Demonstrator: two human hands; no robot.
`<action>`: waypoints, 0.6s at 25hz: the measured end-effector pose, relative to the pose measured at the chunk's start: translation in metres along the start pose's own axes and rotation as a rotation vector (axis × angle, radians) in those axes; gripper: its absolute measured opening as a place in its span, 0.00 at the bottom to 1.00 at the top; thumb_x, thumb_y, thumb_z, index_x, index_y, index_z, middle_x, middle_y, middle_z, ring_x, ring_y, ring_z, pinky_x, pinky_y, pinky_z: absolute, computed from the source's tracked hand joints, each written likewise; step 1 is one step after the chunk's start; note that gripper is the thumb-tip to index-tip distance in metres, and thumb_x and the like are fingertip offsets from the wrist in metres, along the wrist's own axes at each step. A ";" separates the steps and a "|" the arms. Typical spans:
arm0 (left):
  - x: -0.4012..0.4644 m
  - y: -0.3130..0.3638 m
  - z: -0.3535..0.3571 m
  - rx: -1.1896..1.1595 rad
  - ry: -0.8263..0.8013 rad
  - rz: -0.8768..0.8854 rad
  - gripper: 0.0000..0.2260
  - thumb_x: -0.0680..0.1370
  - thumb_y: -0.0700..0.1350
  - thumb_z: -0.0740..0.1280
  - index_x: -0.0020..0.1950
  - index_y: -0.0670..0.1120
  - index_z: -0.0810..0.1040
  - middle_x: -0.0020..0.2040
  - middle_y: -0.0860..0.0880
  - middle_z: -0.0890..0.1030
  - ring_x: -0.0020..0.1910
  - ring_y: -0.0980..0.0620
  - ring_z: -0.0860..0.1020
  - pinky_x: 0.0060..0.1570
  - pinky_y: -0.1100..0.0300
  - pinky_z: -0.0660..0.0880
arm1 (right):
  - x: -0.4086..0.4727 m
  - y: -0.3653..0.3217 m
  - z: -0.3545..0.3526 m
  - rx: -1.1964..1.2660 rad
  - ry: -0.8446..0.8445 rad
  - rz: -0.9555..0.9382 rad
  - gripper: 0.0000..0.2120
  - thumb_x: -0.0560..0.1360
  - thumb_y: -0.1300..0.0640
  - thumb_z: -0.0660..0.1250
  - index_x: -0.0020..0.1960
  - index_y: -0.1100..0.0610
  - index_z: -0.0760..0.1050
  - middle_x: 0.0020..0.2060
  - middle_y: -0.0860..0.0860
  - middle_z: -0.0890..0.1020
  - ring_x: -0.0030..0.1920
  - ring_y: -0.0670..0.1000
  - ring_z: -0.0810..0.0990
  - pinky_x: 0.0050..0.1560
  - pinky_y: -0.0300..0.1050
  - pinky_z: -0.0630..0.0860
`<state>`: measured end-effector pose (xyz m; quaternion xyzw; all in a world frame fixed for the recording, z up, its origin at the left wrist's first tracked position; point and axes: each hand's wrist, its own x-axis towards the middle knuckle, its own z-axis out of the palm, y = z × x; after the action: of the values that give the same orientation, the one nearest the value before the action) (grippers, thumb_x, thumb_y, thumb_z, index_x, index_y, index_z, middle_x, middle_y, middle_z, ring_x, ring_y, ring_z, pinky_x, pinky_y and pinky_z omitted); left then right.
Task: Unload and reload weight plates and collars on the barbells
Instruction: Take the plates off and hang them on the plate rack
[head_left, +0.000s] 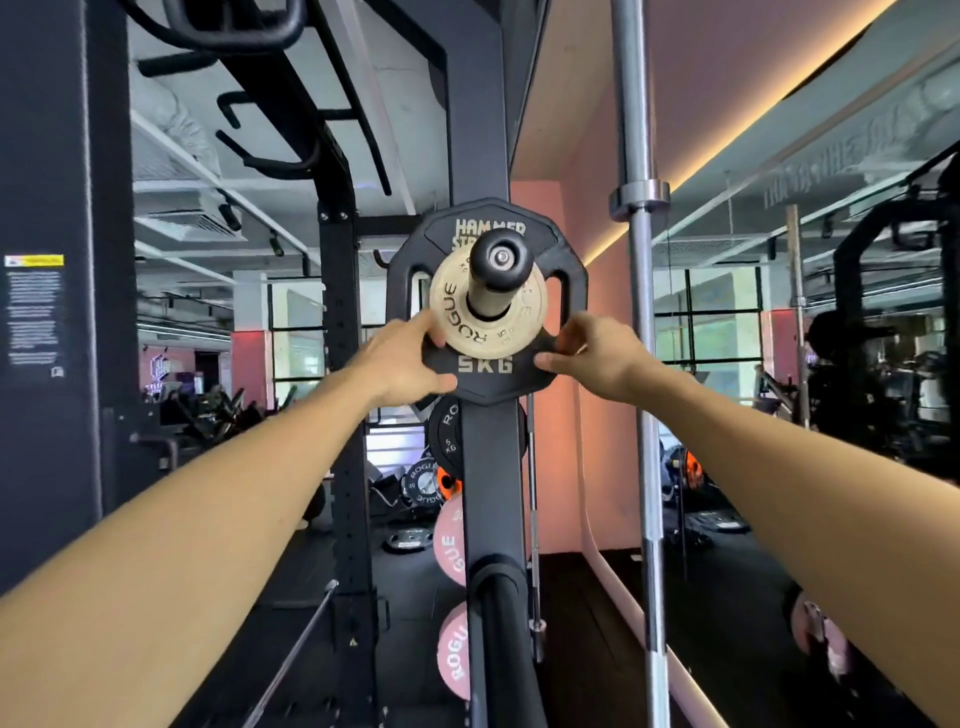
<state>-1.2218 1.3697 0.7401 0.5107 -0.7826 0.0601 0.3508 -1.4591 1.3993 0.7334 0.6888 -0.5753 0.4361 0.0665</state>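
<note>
Head view faces forward, close to the rack upright (483, 467).

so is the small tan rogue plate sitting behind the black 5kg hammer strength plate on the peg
No, the small round tan Rogue plate sits in front of the black twelve-sided 5KG plate, nearer the peg's end cap.

Black plate (487, 371), tan plate (451, 317)

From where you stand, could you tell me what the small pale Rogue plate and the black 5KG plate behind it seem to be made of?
The small Rogue plate looks like painted metal: thin, hard-edged, its cream coat scuffed and dull. The black 5KG plate looks rubber- or urethane-coated: matte, rounded edges, moulded grip slots and raised lettering; what lies beneath cannot be seen. The left hand and right hand grip its lower rim.
</note>
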 end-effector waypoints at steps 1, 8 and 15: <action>-0.018 -0.005 0.003 -0.029 -0.032 -0.007 0.19 0.70 0.52 0.76 0.58 0.53 0.73 0.51 0.48 0.73 0.50 0.46 0.75 0.52 0.53 0.73 | -0.016 0.006 0.002 -0.020 -0.064 0.012 0.19 0.74 0.46 0.72 0.55 0.59 0.76 0.52 0.54 0.81 0.52 0.56 0.79 0.55 0.50 0.76; -0.141 -0.039 -0.001 -0.119 -0.202 -0.191 0.25 0.68 0.63 0.74 0.61 0.59 0.73 0.58 0.53 0.74 0.41 0.54 0.75 0.45 0.56 0.72 | -0.119 0.020 0.028 -0.074 -0.433 0.087 0.31 0.74 0.38 0.68 0.70 0.54 0.70 0.67 0.53 0.76 0.65 0.54 0.74 0.59 0.41 0.67; -0.228 -0.099 -0.073 -0.031 -0.178 -0.351 0.33 0.64 0.71 0.71 0.65 0.61 0.71 0.65 0.51 0.73 0.58 0.51 0.71 0.53 0.55 0.66 | -0.164 -0.056 0.063 0.024 -0.541 -0.010 0.36 0.72 0.35 0.69 0.74 0.52 0.65 0.73 0.51 0.70 0.70 0.54 0.70 0.69 0.46 0.65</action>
<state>-1.0502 1.5287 0.6298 0.6372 -0.7103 -0.0594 0.2931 -1.3711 1.5006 0.6068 0.7839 -0.5634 0.2426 -0.0957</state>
